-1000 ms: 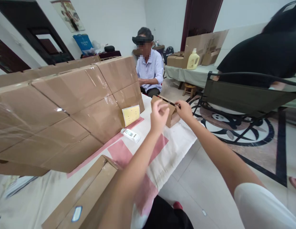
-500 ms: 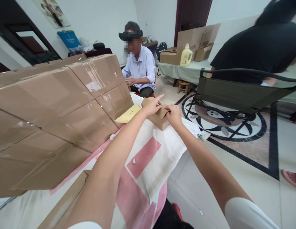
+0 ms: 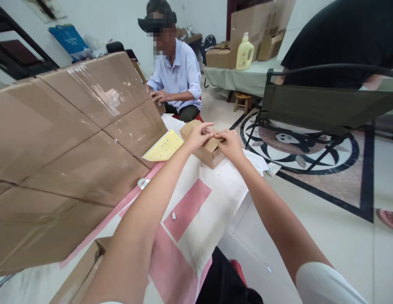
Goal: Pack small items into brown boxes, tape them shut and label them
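Note:
A small brown cardboard box (image 3: 205, 157) rests on the cloth-covered table in front of me. My left hand (image 3: 200, 136) lies over its top, thumb and bent fingers at the flap and one finger stretched out. From the right, my right hand (image 3: 230, 142) grips the flap at the box's near end, its fingertips close to the left ones. The top looks nearly folded down, with a dark gap beside my right fingers. Left of the box is a yellow sheet with small dots (image 3: 163, 146).
Large taped cartons (image 3: 72, 126) are stacked along the left. A roll of tape (image 3: 143, 183) and a small white piece (image 3: 174, 215) lie on the pink-and-white cloth (image 3: 212, 202). A person in a light blue shirt (image 3: 180, 69) sits opposite; a folding chair (image 3: 313, 101) stands right.
The box's raised flap has come down under my hands, and my right hand has moved over the top. The view has shifted, and the seated person appears nearer and further left.

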